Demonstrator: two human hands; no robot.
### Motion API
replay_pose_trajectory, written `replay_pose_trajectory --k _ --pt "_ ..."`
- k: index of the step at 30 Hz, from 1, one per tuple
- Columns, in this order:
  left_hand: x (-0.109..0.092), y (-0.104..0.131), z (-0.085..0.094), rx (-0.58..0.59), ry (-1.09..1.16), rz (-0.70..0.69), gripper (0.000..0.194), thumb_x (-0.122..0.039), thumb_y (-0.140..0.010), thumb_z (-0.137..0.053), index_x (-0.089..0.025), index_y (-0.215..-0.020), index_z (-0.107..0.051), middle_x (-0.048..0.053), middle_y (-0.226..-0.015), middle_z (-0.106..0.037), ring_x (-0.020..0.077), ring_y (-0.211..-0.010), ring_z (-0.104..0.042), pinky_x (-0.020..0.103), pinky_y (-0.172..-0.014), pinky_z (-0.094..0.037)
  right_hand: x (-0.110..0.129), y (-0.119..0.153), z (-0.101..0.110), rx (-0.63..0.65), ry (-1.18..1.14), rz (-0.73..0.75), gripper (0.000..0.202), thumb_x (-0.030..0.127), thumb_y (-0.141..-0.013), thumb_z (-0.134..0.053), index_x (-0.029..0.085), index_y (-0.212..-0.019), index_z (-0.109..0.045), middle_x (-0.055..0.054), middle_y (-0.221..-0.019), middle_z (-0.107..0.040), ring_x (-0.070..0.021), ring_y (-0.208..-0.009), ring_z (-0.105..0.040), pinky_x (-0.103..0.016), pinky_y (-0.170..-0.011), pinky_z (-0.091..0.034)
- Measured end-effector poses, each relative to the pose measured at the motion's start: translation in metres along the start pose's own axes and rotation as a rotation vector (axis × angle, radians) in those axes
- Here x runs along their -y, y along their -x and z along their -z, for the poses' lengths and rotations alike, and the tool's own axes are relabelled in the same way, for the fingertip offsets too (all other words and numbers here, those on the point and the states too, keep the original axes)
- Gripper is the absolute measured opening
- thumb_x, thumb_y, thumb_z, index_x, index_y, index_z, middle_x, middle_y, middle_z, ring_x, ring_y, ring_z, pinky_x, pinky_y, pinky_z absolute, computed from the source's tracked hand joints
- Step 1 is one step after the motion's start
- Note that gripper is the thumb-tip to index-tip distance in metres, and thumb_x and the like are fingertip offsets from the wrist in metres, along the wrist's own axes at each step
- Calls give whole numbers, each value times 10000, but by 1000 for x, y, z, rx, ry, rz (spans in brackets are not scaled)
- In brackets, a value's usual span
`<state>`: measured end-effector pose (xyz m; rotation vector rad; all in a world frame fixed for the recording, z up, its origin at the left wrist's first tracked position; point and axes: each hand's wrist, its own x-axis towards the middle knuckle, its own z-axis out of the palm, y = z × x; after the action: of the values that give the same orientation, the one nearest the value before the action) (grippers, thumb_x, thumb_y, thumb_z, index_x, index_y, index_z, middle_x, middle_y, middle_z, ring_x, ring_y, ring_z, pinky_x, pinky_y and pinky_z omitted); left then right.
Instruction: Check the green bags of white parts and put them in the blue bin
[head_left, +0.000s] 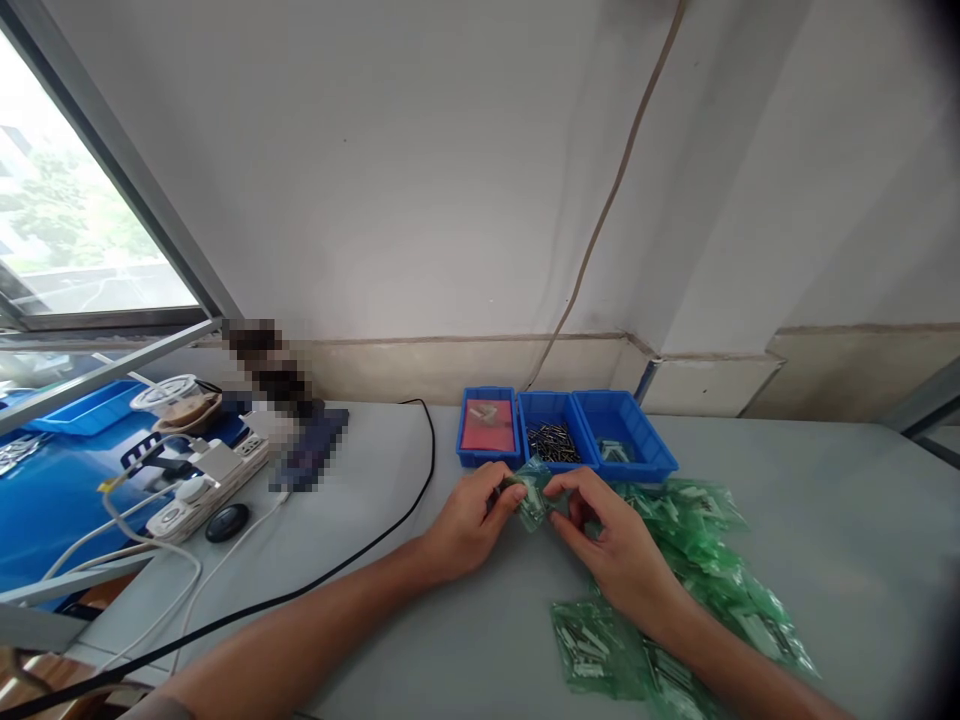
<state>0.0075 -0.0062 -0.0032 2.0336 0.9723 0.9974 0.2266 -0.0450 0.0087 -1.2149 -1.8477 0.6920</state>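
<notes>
My left hand (476, 515) pinches a small green-tinted clear plastic bag (533, 500) between thumb and fingers, with light-coloured pieces showing inside. At the bag's right edge, my right hand (611, 535) has its bent index finger and thumb on the plastic. Just beyond the hands stand blue bins: one with a pink sheet (489, 428) and a small clear packet on it, one holding many dark metal screws (553, 443), and one with a few pale pieces (615, 451). A filled green bag (592, 645) lies in front of my right forearm.
A heap of filled green bags (709, 560) spreads to the right, partly behind my right arm. A black cable (360, 550) crosses the grey table (390, 640) on the left. Nearby are a black mouse (227, 522), a power strip (217, 480) and white cords. A wall closes off the back.
</notes>
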Motion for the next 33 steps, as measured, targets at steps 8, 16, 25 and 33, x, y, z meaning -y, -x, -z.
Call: replay_pose_trajectory --k 8,16,25,33 --pt "-1 0 0 44 14 48 452 -489 -1108 -447 -172 -811 -574 3 -771 -639 137 -718 -581 251 -717 -414 3 -1 1 46 5 40 166 190 -992 -540 272 -1097 -640 -68 -1131 -610 -195 -775 -597 -338 -714 -529" --pt "-9 1 2 53 8 5 525 -471 -1127 -391 -172 -740 -581 0 -711 -634 133 -687 -582 246 -721 -430 3 1 1 29 5 62 195 188 -972 -576 294 -1115 -655 -70 -1216 -603 -184 -775 -632 -333 -694 -566" --pt "-10 1 3 72 -69 -17 594 -496 -1127 -346 -176 -678 -565 15 -677 -606 156 -702 -570 280 -735 -431 4 2 3 27 33 97 132 256 -1042 -548 284 -1090 -669 -70 -1153 -626 -195 -817 -635 -320 -705 -556" --pt "-10 2 2 -41 16 43 332 -515 -1039 -580 -184 -1062 -569 28 -943 -619 149 -784 -556 255 -686 -438 4 -1 2 -15 53 75 212 351 -1104 -461 259 -966 -593 -35 -926 -631 -214 -798 -605 -325 -722 -509"
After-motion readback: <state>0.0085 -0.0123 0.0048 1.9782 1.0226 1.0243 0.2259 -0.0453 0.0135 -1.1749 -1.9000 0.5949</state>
